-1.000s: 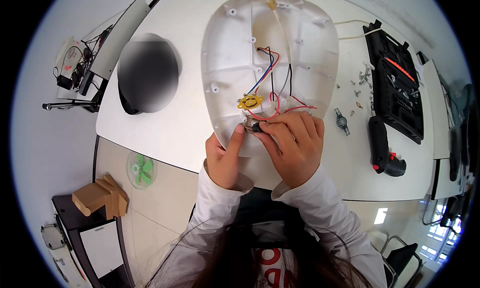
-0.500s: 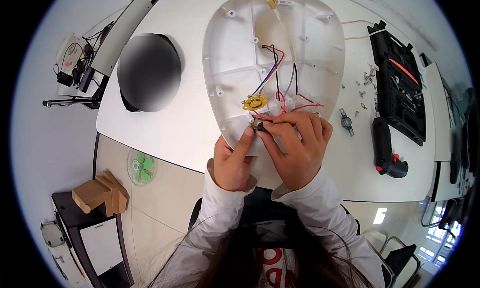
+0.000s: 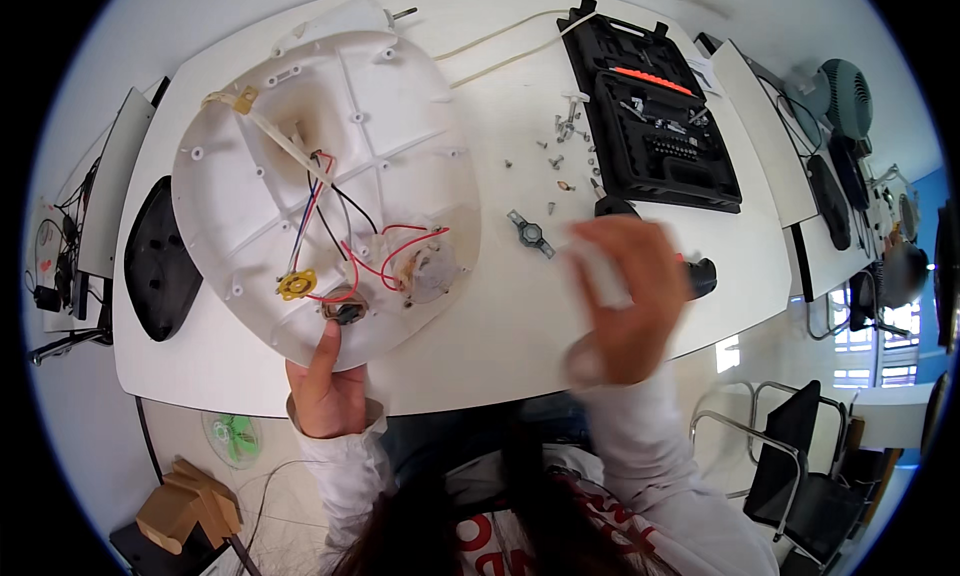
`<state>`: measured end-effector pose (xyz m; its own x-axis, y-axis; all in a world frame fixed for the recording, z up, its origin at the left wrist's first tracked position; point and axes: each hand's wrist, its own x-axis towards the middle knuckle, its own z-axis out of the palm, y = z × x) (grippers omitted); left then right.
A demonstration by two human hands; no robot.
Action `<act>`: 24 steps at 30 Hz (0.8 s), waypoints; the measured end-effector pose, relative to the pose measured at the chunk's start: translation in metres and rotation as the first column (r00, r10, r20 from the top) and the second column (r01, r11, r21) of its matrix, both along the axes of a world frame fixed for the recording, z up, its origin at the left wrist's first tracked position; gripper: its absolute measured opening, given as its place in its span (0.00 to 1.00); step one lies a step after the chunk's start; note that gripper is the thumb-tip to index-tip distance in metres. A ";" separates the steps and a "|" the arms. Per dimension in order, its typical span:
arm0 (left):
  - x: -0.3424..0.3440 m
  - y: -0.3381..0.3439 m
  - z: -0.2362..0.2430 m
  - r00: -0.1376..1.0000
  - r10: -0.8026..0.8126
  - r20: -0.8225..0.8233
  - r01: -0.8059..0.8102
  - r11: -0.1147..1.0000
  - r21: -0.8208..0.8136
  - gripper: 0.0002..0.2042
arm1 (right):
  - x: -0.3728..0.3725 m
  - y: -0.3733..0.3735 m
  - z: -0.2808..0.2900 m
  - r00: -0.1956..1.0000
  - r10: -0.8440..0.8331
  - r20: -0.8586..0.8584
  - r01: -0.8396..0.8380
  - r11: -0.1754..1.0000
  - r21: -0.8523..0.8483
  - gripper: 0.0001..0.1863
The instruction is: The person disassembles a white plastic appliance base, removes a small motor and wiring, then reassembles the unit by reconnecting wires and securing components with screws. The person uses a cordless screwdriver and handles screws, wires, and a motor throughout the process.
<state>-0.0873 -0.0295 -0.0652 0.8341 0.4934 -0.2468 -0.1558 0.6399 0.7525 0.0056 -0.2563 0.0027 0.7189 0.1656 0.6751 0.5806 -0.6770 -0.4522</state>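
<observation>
A large white plastic housing (image 3: 415, 166) with its ribbed inside facing up lies at the table's left. My left hand (image 3: 330, 394) grips its near rim, fingers underneath, with the thumb up against a small dark switch-like part (image 3: 346, 312). Beside that sit a yellow round part (image 3: 297, 284) and a clear round part (image 3: 432, 268), with red, blue and black wires running between. My right hand (image 3: 640, 301), smeared by motion, is off the housing and over the handle of a black powered screwdriver (image 3: 704, 276); its fingers are too blurred to read.
A black open tool case (image 3: 665, 191) stands at the far right, with several loose screws (image 3: 556, 162) beside it. A small dark bracket-like part (image 3: 530, 234) lies between housing and screwdriver. On the left rests a black curved part (image 3: 160, 261). Pale cords (image 3: 520, 61) cross the back.
My right hand has left the small dark part and moved right toward the screwdriver. My left hand stays at the housing's rim. The view has swung to the right.
</observation>
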 end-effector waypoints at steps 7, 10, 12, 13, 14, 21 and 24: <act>0.003 -0.002 0.004 1.000 0.004 -0.024 -0.004 1.000 -0.005 0.23 | 0.062 -0.120 -0.012 0.933 -0.197 -0.302 0.100 0.946 -0.307 0.06; 0.001 0.002 -0.003 0.999 -0.016 0.031 0.016 1.000 0.004 0.23 | 0.076 -0.115 -0.024 0.911 -0.202 -0.359 0.043 0.914 -0.403 0.06; -0.001 0.007 -0.012 0.995 -0.049 0.085 0.050 0.999 -0.006 0.22 | 0.079 -0.111 -0.026 0.927 -0.172 -0.334 0.027 0.917 -0.398 0.05; 0.001 0.005 -0.012 0.995 -0.039 0.094 0.039 0.999 -0.005 0.20 | 0.081 -0.114 -0.031 0.928 -0.155 -0.339 0.011 0.921 -0.389 0.05; 0.001 0.003 -0.008 0.991 -0.041 0.128 0.043 0.999 -0.011 0.18 | 0.081 -0.112 -0.035 0.934 -0.169 -0.314 0.028 0.913 -0.406 0.05; -0.002 -0.004 0.009 0.995 -0.063 0.075 0.063 0.998 -0.001 0.19 | 0.081 -0.105 -0.034 0.940 -0.219 -0.260 0.065 0.866 -0.496 0.04; -0.002 -0.004 0.008 0.993 -0.095 0.077 0.093 0.995 0.034 0.20 | 0.082 -0.108 -0.033 0.945 -0.184 -0.272 0.026 0.869 -0.494 0.04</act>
